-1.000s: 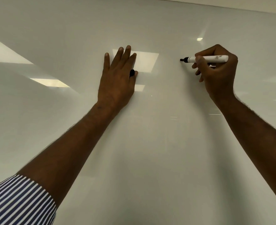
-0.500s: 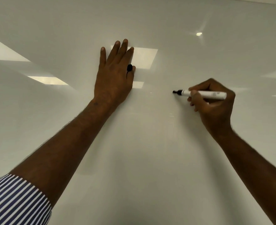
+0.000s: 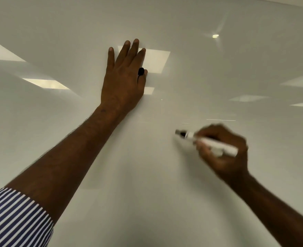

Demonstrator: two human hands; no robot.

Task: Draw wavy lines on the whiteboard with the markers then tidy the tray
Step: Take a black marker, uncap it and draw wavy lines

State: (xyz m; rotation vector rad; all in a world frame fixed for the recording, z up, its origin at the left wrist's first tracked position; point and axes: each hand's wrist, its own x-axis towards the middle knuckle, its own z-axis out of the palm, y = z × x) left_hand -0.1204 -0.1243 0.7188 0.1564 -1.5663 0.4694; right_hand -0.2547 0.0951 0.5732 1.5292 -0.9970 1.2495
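Right hand (image 3: 223, 152), gripping the marker (image 3: 213, 142) (blurred, perhaps touching), has dropped lower on the whiteboard (image 3: 165, 193).

Left hand (image 3: 124, 82) flat, fingers straight; right hand (image 3: 223, 152) curled in a grip (blurred).
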